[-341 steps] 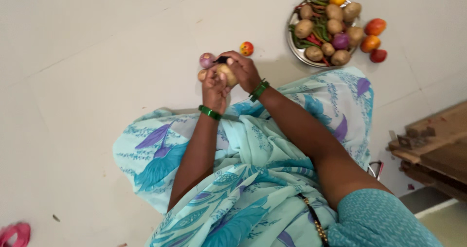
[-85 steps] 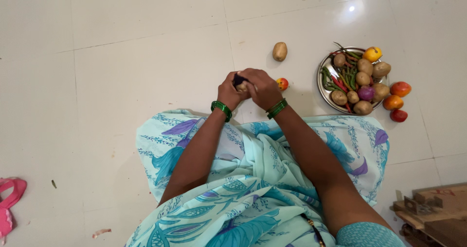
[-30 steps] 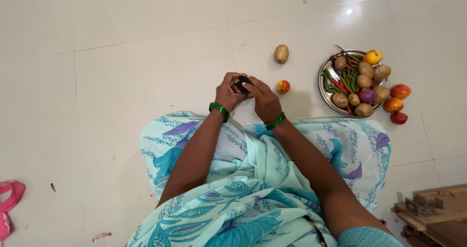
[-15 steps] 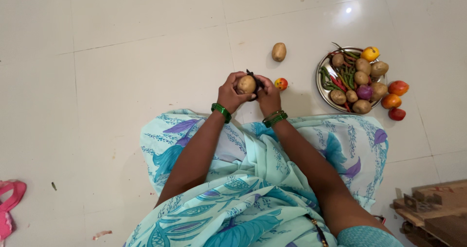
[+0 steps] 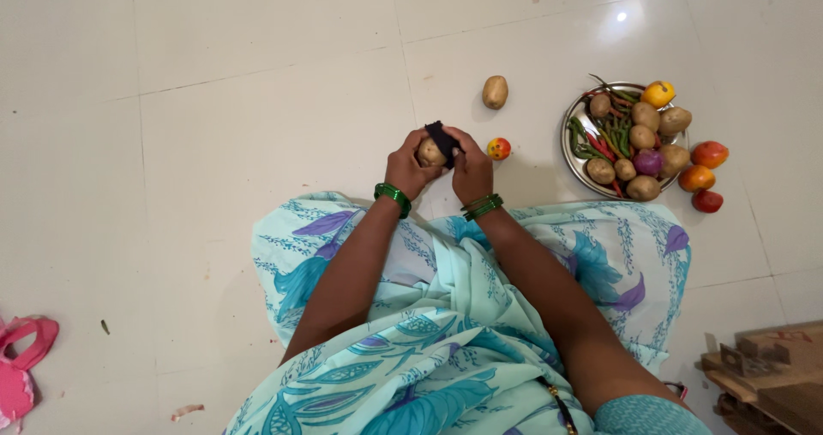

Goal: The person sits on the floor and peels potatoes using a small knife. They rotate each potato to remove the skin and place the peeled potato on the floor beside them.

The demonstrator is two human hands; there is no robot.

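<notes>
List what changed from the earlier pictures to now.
About eleven seconds back no potato lay apart on the floor; now a lone potato lies beyond the hands. The left hand still holds a potato, and the right hand keeps a dark tool on it. The small tomato and steel plate stayed put.

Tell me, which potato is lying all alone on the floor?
The potato on the white tile beyond the hands lies alone. Another sits in the left hand, the rest on the steel plate.

White tiled floor (image 5: pixel 214 144): round steel plate (image 5: pixel 573 148) of vegetables; loose brown potato (image 5: pixel 495 92) left of plate, three red-orange tomatoes (image 5: pixel 701 178) right.
</notes>
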